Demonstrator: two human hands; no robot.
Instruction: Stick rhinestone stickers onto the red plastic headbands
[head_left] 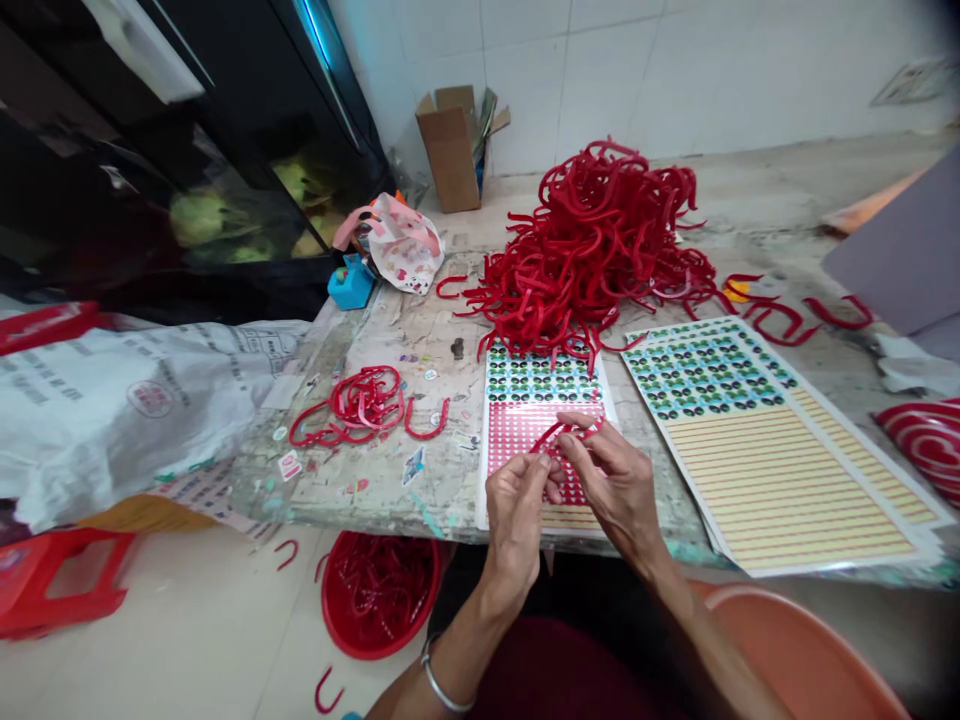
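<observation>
A curved red strip is pinched between the fingertips of both my hands. My left hand closes on its near part, and my right hand grips it from the right. Both are over a sticker sheet with green-and-black prints at the top and rows of small red shapes below. Behind the sheet rises a large heap of red strips. A smaller pile of red strips lies to the left, with a single U-shaped strip beside it.
More sticker sheets lie stacked at the right. A cardboard box, a patterned bag and a blue container stand at the back left. Below the table edge are a red basin holding strips and an orange tub.
</observation>
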